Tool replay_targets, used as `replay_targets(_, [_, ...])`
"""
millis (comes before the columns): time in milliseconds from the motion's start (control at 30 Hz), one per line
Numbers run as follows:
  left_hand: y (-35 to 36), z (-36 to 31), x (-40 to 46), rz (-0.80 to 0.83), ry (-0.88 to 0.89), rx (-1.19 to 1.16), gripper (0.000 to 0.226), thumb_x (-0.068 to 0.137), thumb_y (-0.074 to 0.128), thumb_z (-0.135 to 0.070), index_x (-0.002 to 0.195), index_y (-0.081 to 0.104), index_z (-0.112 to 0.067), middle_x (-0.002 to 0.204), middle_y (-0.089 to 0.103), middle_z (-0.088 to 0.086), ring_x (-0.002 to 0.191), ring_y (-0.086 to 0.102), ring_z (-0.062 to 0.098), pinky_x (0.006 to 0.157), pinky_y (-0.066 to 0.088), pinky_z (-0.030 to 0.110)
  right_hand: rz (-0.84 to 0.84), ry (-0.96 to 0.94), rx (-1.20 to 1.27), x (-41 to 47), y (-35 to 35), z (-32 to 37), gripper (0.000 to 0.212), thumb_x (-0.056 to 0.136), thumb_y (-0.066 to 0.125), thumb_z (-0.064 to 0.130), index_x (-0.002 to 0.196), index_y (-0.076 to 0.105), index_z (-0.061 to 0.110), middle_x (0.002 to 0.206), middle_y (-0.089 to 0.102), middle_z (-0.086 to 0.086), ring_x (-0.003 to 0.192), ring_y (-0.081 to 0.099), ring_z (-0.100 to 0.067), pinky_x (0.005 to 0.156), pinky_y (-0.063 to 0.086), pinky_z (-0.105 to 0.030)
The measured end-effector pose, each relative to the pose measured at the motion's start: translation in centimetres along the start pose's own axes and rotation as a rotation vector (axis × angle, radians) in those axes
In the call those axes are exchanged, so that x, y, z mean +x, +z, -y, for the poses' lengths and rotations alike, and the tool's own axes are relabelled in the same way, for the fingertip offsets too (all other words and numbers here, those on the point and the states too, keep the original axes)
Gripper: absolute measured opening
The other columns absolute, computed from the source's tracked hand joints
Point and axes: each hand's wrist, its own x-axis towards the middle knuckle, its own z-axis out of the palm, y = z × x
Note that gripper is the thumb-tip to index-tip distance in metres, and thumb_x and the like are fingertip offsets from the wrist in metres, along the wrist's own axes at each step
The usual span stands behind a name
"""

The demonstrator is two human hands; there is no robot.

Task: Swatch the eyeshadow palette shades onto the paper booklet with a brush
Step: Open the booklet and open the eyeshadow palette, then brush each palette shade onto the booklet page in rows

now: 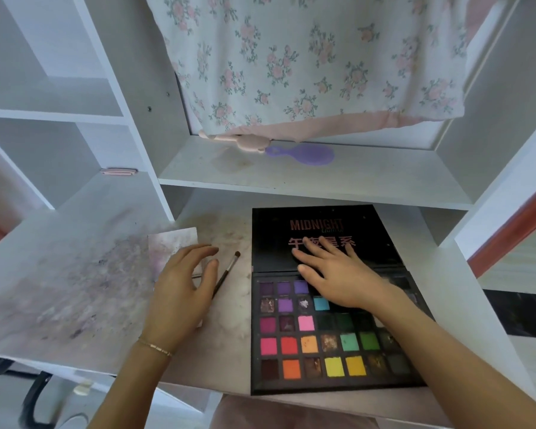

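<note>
Stained booklet (pixel 172 243) half-hidden under left hand (pixel 183 289)

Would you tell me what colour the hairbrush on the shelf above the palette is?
The hairbrush is lilac purple, seen best in the head view.

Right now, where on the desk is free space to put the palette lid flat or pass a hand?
Free: the stained desk surface left of the booklet, and the upper shelf right of the purple brush. Crowded: the narrow strip between booklet and palette, where the makeup brush lies beside the left hand; the right hand covers the palette hinge.
</note>
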Motion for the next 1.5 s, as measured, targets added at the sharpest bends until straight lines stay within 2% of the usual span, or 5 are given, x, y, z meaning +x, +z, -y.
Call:
replay_targets(133, [-1.3,1.5,-0.4,-0.088,-0.031,0.029,0.019,0.083,0.059,0.001,0.098,0.067,-0.006,0.098,0.063,0.005,0.089,0.056,0.018,0.08,0.043,0.033,-0.076,0.01,0.025,1.4,-0.5,0.2,0.047,0.097,0.021,0.047,0.143,0.023,0.036,0.155,0.008,0.009,0.143,0.001,-0.015,0.114,-0.001,-0.048])
replay_targets(300, [-2.7,4.3,-1.0,-0.149,-0.131,0.092,0.018,0.081,0.06,0.001,0.098,0.066,-0.004,0.094,0.063,0.011,0.079,0.059,0.023,0.071,0.041,0.028,-0.413,-0.05,0.179,2.7,-0.6,3.6,0.032,0.095,0.042,0.027,0.121,0.058,0.016,0.13,0.055,-0.002,0.123,0.04,-0.019,0.097,0.039,-0.033])
replay_targets(500, [-3.2,6.7,-1.0,-0.137,-0.319,0.069,0.03,0.083,0.061,-0.007,0.112,0.059,-0.005,0.106,0.063,0.014,0.092,0.059,0.029,0.082,0.045,0.037,-0.321,-0.381,0.162,4.4,0.5,9.2,0.029,0.09,0.051,0.023,0.118,0.059,0.026,0.111,0.052,0.004,0.108,0.036,-0.013,0.087,0.029,-0.026])
replay_targets(1200, [-3.8,7.7,0.6,-0.127,-0.401,-0.122,0.012,0.085,0.059,-0.011,0.095,0.067,-0.009,0.085,0.063,0.0,0.085,0.06,0.022,0.077,0.044,0.03,-0.339,-0.456,-0.189,3.7,-1.8,7.4,0.014,0.094,0.046,0.026,0.101,0.057,0.023,0.102,0.058,0.008,0.099,0.04,-0.012,0.076,0.023,-0.025])
replay_targets(1500, [-0.8,3.9,0.0,-0.045,-0.252,-0.113,0.007,0.086,0.057,-0.007,0.088,0.064,-0.008,0.076,0.063,-0.001,0.07,0.056,0.01,0.058,0.035,0.009,-0.218,-0.202,0.673,-1.2,-0.9,4.7,0.037,0.095,0.041,0.007,0.123,0.053,0.029,0.099,0.056,0.016,0.095,0.052,0.006,0.083,0.039,-0.006])
